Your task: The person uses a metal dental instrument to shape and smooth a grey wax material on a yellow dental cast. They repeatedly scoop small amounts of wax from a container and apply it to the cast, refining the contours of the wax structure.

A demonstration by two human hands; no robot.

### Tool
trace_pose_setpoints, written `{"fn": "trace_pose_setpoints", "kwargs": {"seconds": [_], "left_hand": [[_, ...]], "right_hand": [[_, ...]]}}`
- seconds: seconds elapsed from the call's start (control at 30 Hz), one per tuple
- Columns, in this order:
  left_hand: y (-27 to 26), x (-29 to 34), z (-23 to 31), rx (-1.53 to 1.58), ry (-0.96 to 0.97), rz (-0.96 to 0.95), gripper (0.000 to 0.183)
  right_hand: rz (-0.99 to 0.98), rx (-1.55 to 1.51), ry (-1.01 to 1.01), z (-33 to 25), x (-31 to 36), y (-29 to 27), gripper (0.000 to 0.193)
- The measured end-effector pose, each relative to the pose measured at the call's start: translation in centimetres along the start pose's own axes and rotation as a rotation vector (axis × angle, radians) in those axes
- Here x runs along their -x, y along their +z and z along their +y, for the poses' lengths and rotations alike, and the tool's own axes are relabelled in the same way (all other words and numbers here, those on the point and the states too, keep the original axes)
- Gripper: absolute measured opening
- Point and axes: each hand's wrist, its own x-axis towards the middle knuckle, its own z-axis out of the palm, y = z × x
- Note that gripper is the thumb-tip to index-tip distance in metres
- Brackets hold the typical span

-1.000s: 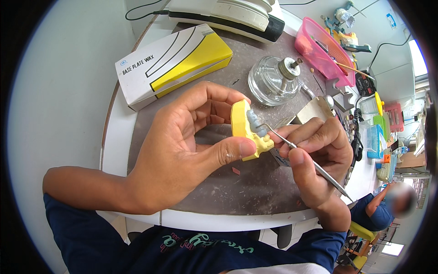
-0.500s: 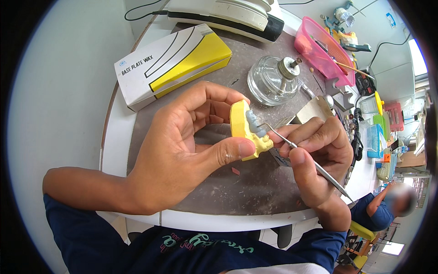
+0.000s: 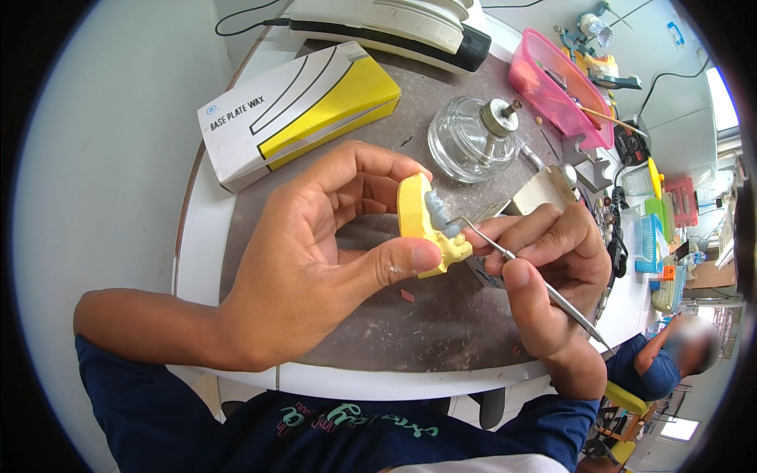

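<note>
The cast is up off the mat, held in the air by the left hand: thumb pressed on its near end, index fingertip at the far end, the other fingers curled behind. The right hand has thumb and fingers closed on the tool, pen-fashion, and the bent tip meets the blue-grey layer (wax, by the look of it) along the toothed side. Whether the tip digs in or only rests there is too small to tell.

The likeliest trouble is a slip. That tip is thin and hooked, so too hard a push could skid it off the layer and scratch the yellow teeth beside it — or catch the left thumb, which lies near. Pressing at a steep angle could also gouge the layer or lift its edge from the cast.

The left grip is another weak point: the cast hangs between thumb and finger with nothing visible under it, so a sideways shove might twist it loose. A drop onto the mat could chip a tooth.

The glass lamp stands just beyond the hands — no flame shows at its wick — and a careless swing of the right hand could knock it.
</note>
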Motion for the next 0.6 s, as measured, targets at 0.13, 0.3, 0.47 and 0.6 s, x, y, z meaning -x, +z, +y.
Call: {"fn": "trace_pose_setpoints", "kwargs": {"seconds": [0.13, 0.3, 0.47, 0.6], "left_hand": [[0.02, 0.0, 0.06, -0.008, -0.008, -0.001, 0.055], [-0.05, 0.03, -0.07, -0.03, 0.014, -0.006, 0.054], [-0.12, -0.03, -0.28, -0.019, 0.027, -0.01, 0.053], [-0.17, -0.01, -0.26, -0.006, 0.025, -0.007, 0.05]], "right_hand": [[-0.008, 0.002, -0.007, 0.06, -0.06, -0.08, 0.015], [-0.018, 0.011, -0.011, -0.06, -0.05, -0.12, 0.014], [0.05, -0.021, 0.027, -0.13, 0.08, 0.29, 0.014], [0.181, 0.095, -0.016, -0.08, -0.22, 0.5, 0.019]]}}
